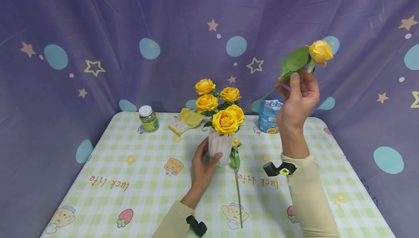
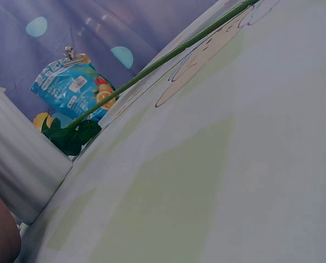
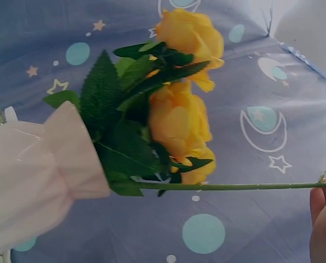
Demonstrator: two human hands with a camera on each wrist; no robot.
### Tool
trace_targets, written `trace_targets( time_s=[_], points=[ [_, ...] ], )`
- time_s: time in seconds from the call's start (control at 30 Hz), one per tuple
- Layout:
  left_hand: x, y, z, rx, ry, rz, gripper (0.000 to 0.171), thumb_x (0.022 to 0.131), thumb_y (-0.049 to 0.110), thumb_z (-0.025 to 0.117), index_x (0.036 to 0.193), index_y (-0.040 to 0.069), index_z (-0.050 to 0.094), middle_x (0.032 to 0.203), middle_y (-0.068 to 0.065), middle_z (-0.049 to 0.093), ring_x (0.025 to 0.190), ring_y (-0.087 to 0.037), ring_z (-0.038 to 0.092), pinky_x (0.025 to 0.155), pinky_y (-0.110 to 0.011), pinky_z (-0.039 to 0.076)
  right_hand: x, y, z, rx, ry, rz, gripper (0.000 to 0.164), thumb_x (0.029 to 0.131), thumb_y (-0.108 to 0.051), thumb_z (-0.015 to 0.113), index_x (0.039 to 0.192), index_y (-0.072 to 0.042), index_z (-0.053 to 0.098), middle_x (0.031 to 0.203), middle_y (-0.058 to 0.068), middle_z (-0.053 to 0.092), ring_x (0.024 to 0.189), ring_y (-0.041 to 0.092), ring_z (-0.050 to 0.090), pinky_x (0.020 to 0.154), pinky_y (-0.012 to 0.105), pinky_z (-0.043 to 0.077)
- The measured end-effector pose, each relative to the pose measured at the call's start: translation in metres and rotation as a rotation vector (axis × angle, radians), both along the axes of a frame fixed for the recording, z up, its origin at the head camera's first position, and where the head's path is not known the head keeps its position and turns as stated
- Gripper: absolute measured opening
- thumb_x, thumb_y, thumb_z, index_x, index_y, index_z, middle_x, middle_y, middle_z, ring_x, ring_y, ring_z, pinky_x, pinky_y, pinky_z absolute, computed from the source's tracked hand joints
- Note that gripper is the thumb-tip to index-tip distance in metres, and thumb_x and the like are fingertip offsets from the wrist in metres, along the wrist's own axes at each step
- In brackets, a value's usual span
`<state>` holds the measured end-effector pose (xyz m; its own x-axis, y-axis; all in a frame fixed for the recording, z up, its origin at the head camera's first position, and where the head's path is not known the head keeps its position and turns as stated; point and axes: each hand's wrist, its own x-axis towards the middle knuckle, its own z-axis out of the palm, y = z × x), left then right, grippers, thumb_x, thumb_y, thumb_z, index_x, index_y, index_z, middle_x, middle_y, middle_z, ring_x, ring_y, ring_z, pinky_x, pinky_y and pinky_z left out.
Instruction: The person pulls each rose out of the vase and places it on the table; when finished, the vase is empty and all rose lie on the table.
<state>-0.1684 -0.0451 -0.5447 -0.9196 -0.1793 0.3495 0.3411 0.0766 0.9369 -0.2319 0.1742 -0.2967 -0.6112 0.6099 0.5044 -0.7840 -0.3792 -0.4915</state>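
Note:
A white fluted vase (image 1: 220,145) stands mid-table, holding several yellow roses (image 1: 226,121) with dark green leaves. My left hand (image 1: 202,165) grips it low on its left side. Raised at the right, my right hand (image 1: 299,94) pinches a single yellow rose (image 1: 320,52) just below its leaves. Its long green stem (image 3: 234,187) slants down to the left, and the lower end reaches the leaves at the vase's mouth in the right wrist view. Another yellow rose lies on the table right of the vase, its stem (image 1: 238,190) pointing toward the front edge.
Behind the vase lies a yellow-and-white packet (image 1: 187,119). A white-capped jar (image 1: 148,119) stands at the back left. At the back right is a blue pouch (image 1: 269,116) with a metal clip (image 2: 70,56). A purple curtain (image 1: 176,19) hangs behind the checked table (image 1: 147,201).

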Motion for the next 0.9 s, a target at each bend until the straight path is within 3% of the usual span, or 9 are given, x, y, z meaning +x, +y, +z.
trace_targets(
  time_s=[0.5, 0.7, 0.9],
  points=[
    [-0.001, 0.002, -0.001, 0.006, -0.011, 0.001, 0.070, 0.095, 0.009, 0.089, 0.158, 0.008, 0.059, 0.155, -0.011, 0.066, 0.137, -0.030, 0.065, 0.121, -0.048, 0.050, 0.003, 0.013, 0.000, -0.032, 0.022, -0.002, 0.012, 0.104, 0.009, 0.068, 0.115, 0.008, 0.073, 0.093, 0.019, 0.074, 0.070, 0.025, 0.074, 0.059, 0.029, 0.063],
    [-0.001, 0.002, -0.001, 0.020, -0.010, -0.013, 0.070, 0.095, 0.009, 0.089, 0.158, 0.008, 0.059, 0.155, -0.010, 0.065, 0.138, -0.030, 0.064, 0.122, -0.053, 0.049, 0.003, 0.017, -0.010, -0.017, -0.024, 0.007, 0.011, 0.102, 0.008, 0.071, 0.112, 0.010, 0.074, 0.087, 0.017, 0.075, 0.066, 0.023, 0.073, 0.057, 0.028, 0.061],
    [0.000, 0.002, 0.000, 0.015, -0.021, -0.008, 0.070, 0.095, 0.010, 0.089, 0.158, 0.008, 0.059, 0.156, -0.010, 0.065, 0.139, -0.031, 0.064, 0.122, -0.054, 0.048, 0.003, 0.020, -0.026, 0.069, -0.099, -0.005, 0.011, 0.103, 0.005, 0.072, 0.112, 0.009, 0.078, 0.085, 0.012, 0.078, 0.067, 0.018, 0.074, 0.058, 0.024, 0.061]
  ],
)
